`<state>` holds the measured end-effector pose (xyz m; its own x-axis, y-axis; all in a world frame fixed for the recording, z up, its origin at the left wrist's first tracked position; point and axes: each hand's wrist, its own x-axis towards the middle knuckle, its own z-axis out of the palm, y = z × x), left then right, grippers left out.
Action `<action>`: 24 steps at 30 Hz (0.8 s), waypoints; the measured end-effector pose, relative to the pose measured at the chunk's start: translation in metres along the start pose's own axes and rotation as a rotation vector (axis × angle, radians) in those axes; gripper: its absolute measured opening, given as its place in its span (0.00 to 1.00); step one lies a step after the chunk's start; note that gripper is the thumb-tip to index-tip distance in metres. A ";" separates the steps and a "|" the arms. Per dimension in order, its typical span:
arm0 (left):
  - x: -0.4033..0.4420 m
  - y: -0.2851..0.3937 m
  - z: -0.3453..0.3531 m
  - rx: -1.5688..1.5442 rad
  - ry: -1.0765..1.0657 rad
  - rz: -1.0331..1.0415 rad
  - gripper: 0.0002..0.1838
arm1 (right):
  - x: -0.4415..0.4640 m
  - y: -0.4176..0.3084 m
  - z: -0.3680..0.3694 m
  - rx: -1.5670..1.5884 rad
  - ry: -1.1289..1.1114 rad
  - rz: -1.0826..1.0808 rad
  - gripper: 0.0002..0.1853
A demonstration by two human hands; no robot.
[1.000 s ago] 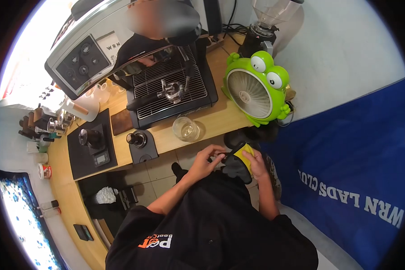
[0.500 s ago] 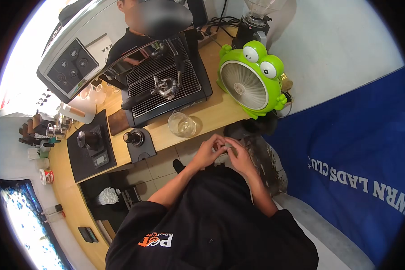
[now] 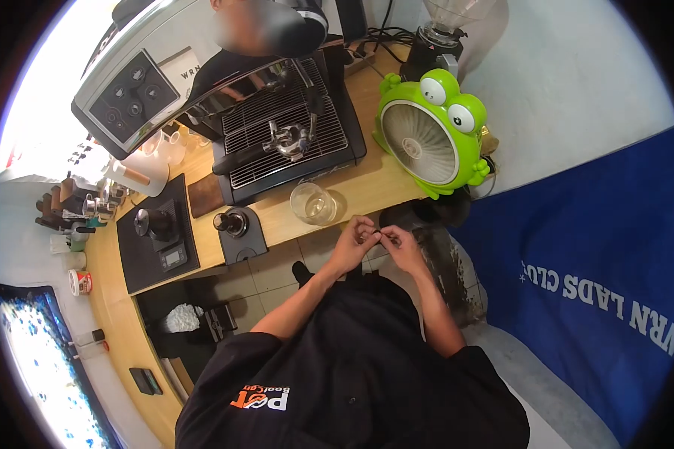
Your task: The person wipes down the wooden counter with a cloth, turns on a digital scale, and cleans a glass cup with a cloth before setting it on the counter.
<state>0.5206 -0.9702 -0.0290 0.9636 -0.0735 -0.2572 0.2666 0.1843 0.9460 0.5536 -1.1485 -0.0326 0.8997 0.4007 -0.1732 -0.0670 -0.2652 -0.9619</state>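
My left hand (image 3: 355, 245) and my right hand (image 3: 401, 249) meet in front of my body, just off the counter's front edge. Both are closed, with thumbs and fingertips pinched together. Between the fingertips there may be something small and dark, too small to name. The nearest object is a clear glass cup (image 3: 313, 204) on the counter, ahead and slightly left of my hands; it appears to hold a little pale liquid. Left of the cup, a tamper (image 3: 236, 223) stands on a black corner mat (image 3: 249, 243).
An espresso machine (image 3: 127, 105) has a portafilter (image 3: 288, 141) on its drip tray. A green frog-shaped fan (image 3: 468, 153) stands right, before a coffee grinder (image 3: 430, 52). A scale (image 3: 174, 257) and black lidded container (image 3: 153, 223) occupy a dark mat. A blue banner (image 3: 577, 232) hangs right.
The camera view has turned slightly, so the counter and its items appear shifted right. My hands stay together, fingertips slightly rearranged; the greyish bit seen between them earlier is now mostly hidden.
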 end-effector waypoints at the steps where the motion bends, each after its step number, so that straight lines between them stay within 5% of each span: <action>1: 0.000 -0.003 0.002 -0.066 0.006 0.007 0.16 | 0.002 0.000 0.000 0.000 -0.001 -0.001 0.08; 5: -0.003 -0.019 0.004 -0.090 0.017 -0.034 0.15 | 0.005 -0.002 0.004 -0.021 0.154 -0.031 0.07; 10: 0.019 -0.029 -0.006 -0.342 0.167 -0.372 0.16 | 0.021 0.018 0.014 -0.063 0.263 -0.016 0.08; 19: 0.044 -0.034 0.000 -0.638 0.155 -0.214 0.08 | 0.045 0.022 0.014 -0.004 0.346 0.011 0.08; 24: 0.058 -0.056 -0.007 -0.585 0.239 -0.278 0.11 | 0.057 0.028 0.021 -0.128 0.410 -0.017 0.11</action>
<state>0.5620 -0.9776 -0.0979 0.8185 0.0112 -0.5744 0.4075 0.6935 0.5941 0.5938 -1.1143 -0.0737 0.9989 0.0308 -0.0343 -0.0201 -0.3791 -0.9251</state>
